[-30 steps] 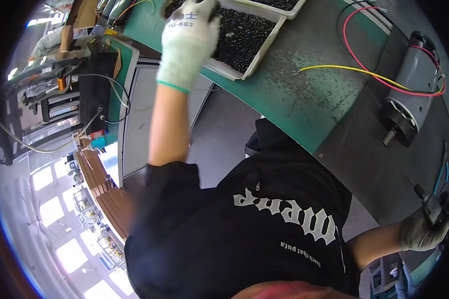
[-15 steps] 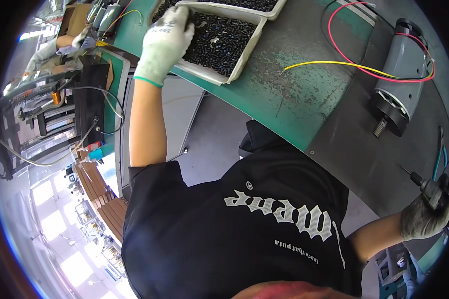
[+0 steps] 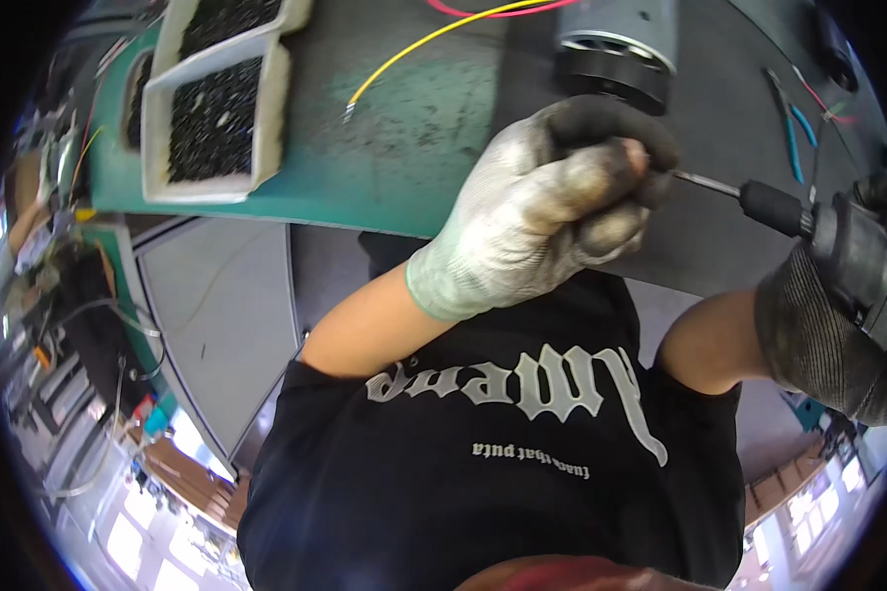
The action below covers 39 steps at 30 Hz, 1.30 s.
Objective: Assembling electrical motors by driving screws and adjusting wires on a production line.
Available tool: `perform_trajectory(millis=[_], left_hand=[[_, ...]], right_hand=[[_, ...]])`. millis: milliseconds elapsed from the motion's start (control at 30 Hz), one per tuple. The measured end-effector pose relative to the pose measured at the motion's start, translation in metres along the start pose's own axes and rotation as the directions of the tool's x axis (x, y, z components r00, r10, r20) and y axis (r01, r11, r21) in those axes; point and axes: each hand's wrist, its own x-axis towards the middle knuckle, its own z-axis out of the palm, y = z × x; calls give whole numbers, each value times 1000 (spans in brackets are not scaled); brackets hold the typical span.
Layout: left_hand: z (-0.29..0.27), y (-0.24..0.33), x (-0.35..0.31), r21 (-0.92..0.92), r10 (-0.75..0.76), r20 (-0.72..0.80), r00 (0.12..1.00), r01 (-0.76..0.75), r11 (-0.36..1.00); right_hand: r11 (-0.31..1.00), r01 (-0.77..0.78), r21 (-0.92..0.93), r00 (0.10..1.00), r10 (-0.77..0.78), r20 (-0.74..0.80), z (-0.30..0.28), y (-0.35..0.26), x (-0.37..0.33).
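Observation:
My left hand, in a whitish glove with dark, dirty fingertips, is closed in a pinch beside the tip of a driver bit. Whatever it pinches is hidden by the fingers. At the right rim, my right hand, gloved in dark knit, grips a black power screwdriver. Its thin metal bit points left and meets the left fingertips. Just beyond the left hand lies a grey cylindrical motor with a black end cap; the hand covers the space in front of that cap.
Small black screw-like parts fill a white tray at the far left, with another tray behind it. A yellow wire and a red one cross the worn green bench. Blue-handled pliers lie at the right.
My left hand has left the tray of black parts and come right, to the bit's tip. My right hand has raised the screwdriver inward. The view has shifted right.

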Motion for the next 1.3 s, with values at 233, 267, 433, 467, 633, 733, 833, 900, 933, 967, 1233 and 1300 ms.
perform_trajectory(millis=[233, 267, 433, 467, 633, 733, 833, 900, 933, 967, 1233, 1300], left_hand=[[3, -10, 5, -30, -94, -106, 990, 92, 995], [3, -11, 4, -22, -86, -141, 986, 84, 996], [-1, -24, 6, -54, 11, -92, 996, -16, 998], [-1, -25, 5, -28, 14, -92, 996, -17, 999], [-10, -20, 3, 317, 40, -84, 996, -11, 948], [-14, -13, -2, 398, -41, -120, 992, 86, 913], [-12, -11, -7, 263, -224, -179, 958, 266, 927], [-2, -20, -7, 223, -90, -352, 932, 177, 958], [1, -24, -5, 209, -23, -439, 898, 128, 969], [4, -28, -2, 239, 24, -480, 877, 105, 965], [4, -1, -10, 144, -401, -271, 875, 449, 882], [-10, -6, -13, 77, -372, -337, 865, 419, 905]], right_hand=[[999, 28, -44, 1000, -28, -8, -1, -2, -5], [999, 25, -35, 1000, -25, -8, -2, -3, -5], [1000, 8, 11, 1000, -8, 0, 7, 2, -6], [1000, 3, 20, 1000, -3, 2, 12, 6, -7], [999, -14, 49, 1000, 14, 8, 18, 15, -5], [998, -26, 64, 1000, 26, 7, 19, 21, -3], [996, -40, 76, 999, 40, 4, 17, 24, -1], [995, -45, 88, 999, 45, 5, 16, 33, 4], [994, -51, 95, 999, 51, 7, 21, 35, 3], [993, -57, 103, 998, 56, 8, 20, 37, 4], [986, -104, 134, 995, 103, 13, 20, 36, 3], [985, -110, 135, 994, 108, 16, 18, 38, 5]])
